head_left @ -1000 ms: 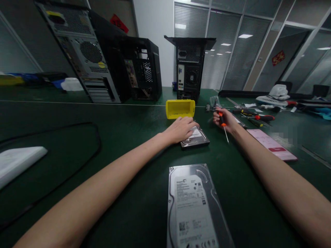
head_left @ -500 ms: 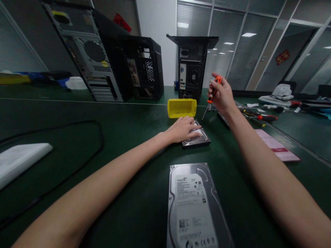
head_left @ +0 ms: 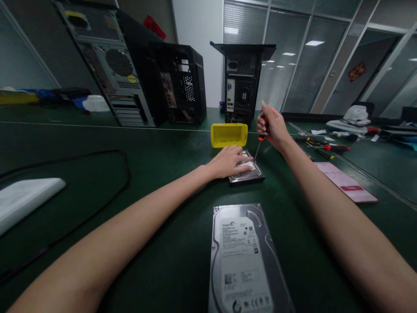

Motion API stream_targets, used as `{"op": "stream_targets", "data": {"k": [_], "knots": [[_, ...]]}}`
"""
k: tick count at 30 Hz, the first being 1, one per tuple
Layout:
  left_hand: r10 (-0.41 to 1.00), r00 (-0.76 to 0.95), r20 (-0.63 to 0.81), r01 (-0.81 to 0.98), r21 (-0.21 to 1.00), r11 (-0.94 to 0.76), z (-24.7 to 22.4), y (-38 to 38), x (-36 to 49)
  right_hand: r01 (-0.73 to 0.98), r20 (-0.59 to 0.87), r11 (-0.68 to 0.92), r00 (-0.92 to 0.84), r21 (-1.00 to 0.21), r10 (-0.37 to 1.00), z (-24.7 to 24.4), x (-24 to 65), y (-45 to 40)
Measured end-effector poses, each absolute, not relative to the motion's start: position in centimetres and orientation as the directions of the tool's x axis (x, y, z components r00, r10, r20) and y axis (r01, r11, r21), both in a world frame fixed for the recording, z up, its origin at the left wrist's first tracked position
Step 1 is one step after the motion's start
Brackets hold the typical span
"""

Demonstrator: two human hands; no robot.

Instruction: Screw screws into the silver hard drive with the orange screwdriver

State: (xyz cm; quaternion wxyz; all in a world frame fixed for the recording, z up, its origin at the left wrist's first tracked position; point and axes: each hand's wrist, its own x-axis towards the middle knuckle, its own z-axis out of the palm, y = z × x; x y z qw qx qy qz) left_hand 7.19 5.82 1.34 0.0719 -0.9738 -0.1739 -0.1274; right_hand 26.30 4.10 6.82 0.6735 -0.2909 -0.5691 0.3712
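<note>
My left hand (head_left: 230, 162) lies with its fingers spread on a small silver hard drive (head_left: 249, 176), covering its left part. In my right hand (head_left: 273, 126) is an orange and black screwdriver (head_left: 262, 138), tilted, its tip down at the right edge of that drive. Just behind the drive stands a yellow open box (head_left: 229, 135) with small bits in it. Closer to me, a larger hard drive (head_left: 246, 261) with a white label lies flat, and neither hand touches it.
Computer cases (head_left: 243, 87) stand at the back, others (head_left: 130, 69) at the back left. Pliers and tools (head_left: 337, 148) and a pink booklet (head_left: 347, 181) lie at the right. At left are a black cable (head_left: 127, 174) and a white object (head_left: 29, 198).
My right hand has moved down and slightly left, bringing the screwdriver's tip onto the small drive's edge; its fingers are wrapped more closely round the handle. My left hand stays on the drive.
</note>
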Motion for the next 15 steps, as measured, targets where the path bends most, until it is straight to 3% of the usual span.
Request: {"op": "stream_targets", "data": {"k": [15], "knots": [[0.333,0.911,0.242,0.359,-0.072,-0.931,1.7,5.5,7.1,-0.125,0.569,0.577,0.101,-0.807,0.816,7.2,27.4,4.0]]}}
